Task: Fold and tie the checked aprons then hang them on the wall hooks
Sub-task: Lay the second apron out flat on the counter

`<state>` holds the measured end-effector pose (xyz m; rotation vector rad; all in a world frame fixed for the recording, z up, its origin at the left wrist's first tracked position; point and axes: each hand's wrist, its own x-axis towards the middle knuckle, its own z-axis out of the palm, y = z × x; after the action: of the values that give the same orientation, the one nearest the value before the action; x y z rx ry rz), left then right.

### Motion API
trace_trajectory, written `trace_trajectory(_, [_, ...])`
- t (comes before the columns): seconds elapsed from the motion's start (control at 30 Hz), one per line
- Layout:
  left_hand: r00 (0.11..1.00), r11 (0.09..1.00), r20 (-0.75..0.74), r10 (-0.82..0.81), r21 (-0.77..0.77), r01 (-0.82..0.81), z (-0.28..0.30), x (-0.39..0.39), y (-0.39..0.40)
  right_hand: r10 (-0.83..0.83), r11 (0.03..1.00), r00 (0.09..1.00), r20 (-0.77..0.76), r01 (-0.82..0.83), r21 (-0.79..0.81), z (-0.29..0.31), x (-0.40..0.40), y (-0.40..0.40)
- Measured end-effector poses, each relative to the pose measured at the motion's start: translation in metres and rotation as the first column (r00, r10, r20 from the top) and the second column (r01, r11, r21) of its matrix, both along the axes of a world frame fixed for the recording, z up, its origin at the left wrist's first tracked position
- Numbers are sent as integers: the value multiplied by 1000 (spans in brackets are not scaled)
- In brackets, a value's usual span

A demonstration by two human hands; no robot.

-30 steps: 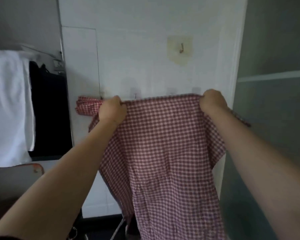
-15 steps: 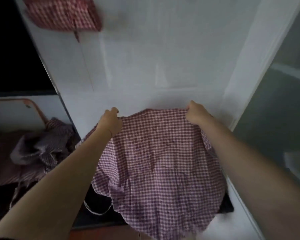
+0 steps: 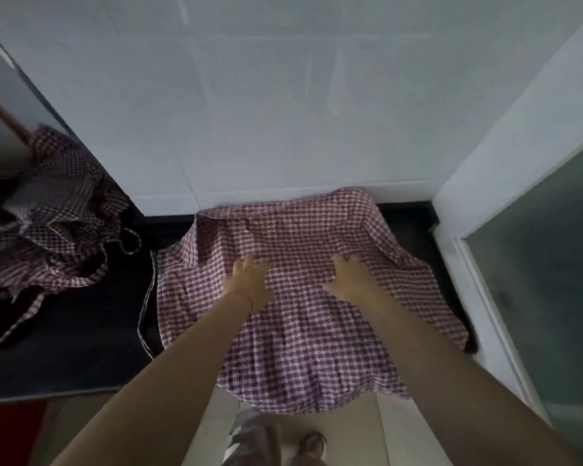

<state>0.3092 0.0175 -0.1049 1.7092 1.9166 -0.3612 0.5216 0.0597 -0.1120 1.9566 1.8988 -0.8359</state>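
- Checked apron [image 3: 303, 317]: red-and-white gingham, spread wide on a dark counter [image 3: 74, 334], cloth crinkled all over.
- Its far edge rides up against the base of the white wall [image 3: 283, 112]; the far right corner is humped and folded over itself.
- Near edge hangs off the counter front in a rounded curve, over pale floor tiles [image 3: 394, 438].
- Left side has a fold running toward the wall; a thin tie strap [image 3: 147, 297] trails along the counter just beside that edge.
- Left hand [image 3: 249, 280]: flat on the cloth, fingers spread and straight, palm down, gripping nothing. Fingertips blurred.
- Right hand [image 3: 350, 274]: likewise flat on the cloth, fingers splayed, palm down, holding nothing. Also blurred at the tips.
- The two hands lie apart, side by side near the apron's middle, both forearms reaching in from below.
- Heap of other checked aprons [image 3: 54, 213]: crumpled at far left of the same dark counter, well apart from the spread one; darker in shadow. Straps [image 3: 11, 327] loop out of it across the counter.
- No container plainly seen. The heap sits loose on the counter.
- Right: white door frame [image 3: 505, 169] with a frosted glass panel [image 3: 552, 264].
- Bottom edge: a foot in a sandal [image 3: 312, 445], partly cut off.
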Motion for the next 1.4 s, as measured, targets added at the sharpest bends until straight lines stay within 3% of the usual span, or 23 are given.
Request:
trace_trajectory(0.1, [998,981,-42,53,-182,-60,-28,-8,-4,-65,990,990,129,80,-114,-27,10,-10])
trace_trajectory(0.17, [992,990,-122,41,-129,-57,-33,-15,-7,-5,996,980,201,23,-85,-34,17,-15])
trace_trajectory(0.23, [988,994,-107,111,16,-110,-32,-20,-2,10,999,982,191,-19,44,-36,20,-10])
trace_trajectory(0.27, [983,982,-65,170,100,-163,-30,-22,2,-1,979,989,151,-30,204,-35,18,-6])
trace_trajectory(0.37, [968,880,-29,247,426,-212,-22,-29,14,-58,786,976,210,-85,613,-21,14,8])
trace_trajectory(0.43, [949,770,-19,315,590,-244,-18,-37,20,-175,667,957,230,-57,743,-10,18,18])
trace_trajectory(0.5, [898,679,13,439,650,-341,-18,-50,28,-290,610,938,189,29,792,-2,24,30])
trace_trajectory(0.63, [741,686,49,670,340,-643,-25,-77,43,-476,761,872,113,344,550,-9,34,44])
trace_trajectory(0.77, [738,728,10,675,150,-668,-41,-91,42,-495,826,868,42,455,333,-30,36,48])
trace_trajectory(0.93, [795,785,-43,606,193,-588,-51,-100,43,-415,891,907,77,388,235,-40,18,47])
trace_trajectory(1.03, [819,809,-67,570,215,-546,-54,-103,39,-410,895,912,23,398,201,-42,15,46])
trace_trajectory(1.27, [864,842,-75,497,284,-459,-53,-96,34,-397,847,914,-79,398,352,-33,4,44])
trace_trajectory(1.4, [838,825,-20,545,190,-532,-51,-99,25,-422,824,878,-226,475,308,-21,-11,47])
